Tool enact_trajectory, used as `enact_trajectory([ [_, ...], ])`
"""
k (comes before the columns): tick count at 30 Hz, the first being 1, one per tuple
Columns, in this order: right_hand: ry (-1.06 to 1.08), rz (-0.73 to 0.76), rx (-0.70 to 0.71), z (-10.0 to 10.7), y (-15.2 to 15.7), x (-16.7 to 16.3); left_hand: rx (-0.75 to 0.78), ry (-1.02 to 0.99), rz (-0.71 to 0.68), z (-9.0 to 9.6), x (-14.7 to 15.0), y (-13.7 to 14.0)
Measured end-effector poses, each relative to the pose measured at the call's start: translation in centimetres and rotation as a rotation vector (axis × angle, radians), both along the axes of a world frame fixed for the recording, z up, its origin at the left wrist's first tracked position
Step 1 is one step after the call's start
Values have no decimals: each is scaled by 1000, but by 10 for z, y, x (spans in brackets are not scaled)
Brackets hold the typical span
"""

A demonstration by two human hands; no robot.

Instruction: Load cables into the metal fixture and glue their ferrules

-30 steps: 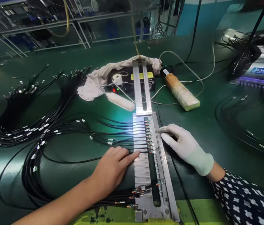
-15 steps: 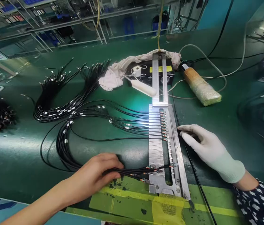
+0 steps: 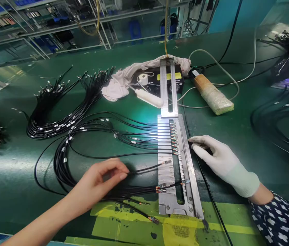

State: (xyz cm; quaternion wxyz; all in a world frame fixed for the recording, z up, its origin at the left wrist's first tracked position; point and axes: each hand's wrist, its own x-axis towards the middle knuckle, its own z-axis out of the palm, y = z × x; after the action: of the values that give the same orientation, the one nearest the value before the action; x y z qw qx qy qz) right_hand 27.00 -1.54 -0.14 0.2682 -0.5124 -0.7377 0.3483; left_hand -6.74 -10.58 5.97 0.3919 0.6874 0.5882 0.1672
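Observation:
My left hand [image 3: 106,174], bare, pinches a single black cable [image 3: 147,168] between thumb and forefinger. That cable's metal-tipped end [image 3: 167,162] is over the slatted side of a metal fixture [image 3: 165,174], below a row of cables [image 3: 163,143] set in its slots. Other loose cable ends [image 3: 144,189] lie under and beside my left hand, some across the fixture's lower part. My right hand [image 3: 216,160], in a white glove, rests at the fixture's right rail [image 3: 192,171]. Its thumb and forefinger are curved and slightly apart, with nothing visible between them.
Behind the fixture stands a black box [image 3: 151,80] with a twisted white cloth [image 3: 119,85]. A white stick-shaped tool [image 3: 149,98] points at the fixture. A wrapped block [image 3: 212,94] lies to the right. Bundled black cables [image 3: 49,119] spread on the left. Yellow tape [image 3: 124,222] covers the front.
My left hand has let the cable bunch drop and risen slightly with one cable, its tip now higher over the slats. Other ends have spread lower. My right hand stays by the rail.

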Motion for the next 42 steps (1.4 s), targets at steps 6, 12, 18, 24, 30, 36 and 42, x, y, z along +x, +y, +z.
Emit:
enact_trajectory([
  [6,-10,5,20,0,0,0,148,102,-89,-26,33,2],
  [12,-6,28,33,2,1,0,324,25,-133,-31,46,9],
  [18,21,41,16,4,3,-1,382,63,-323,-26,42,38],
  [24,49,45,-44,7,3,-1,408,197,-481,-25,45,56],
  [30,63,34,-79,11,5,-2,504,266,-522,-22,45,56],
  [36,77,44,-57,12,6,-1,494,295,-535,-24,36,45],
  [42,59,41,-39,10,7,-1,483,304,-545,-25,43,47],
])
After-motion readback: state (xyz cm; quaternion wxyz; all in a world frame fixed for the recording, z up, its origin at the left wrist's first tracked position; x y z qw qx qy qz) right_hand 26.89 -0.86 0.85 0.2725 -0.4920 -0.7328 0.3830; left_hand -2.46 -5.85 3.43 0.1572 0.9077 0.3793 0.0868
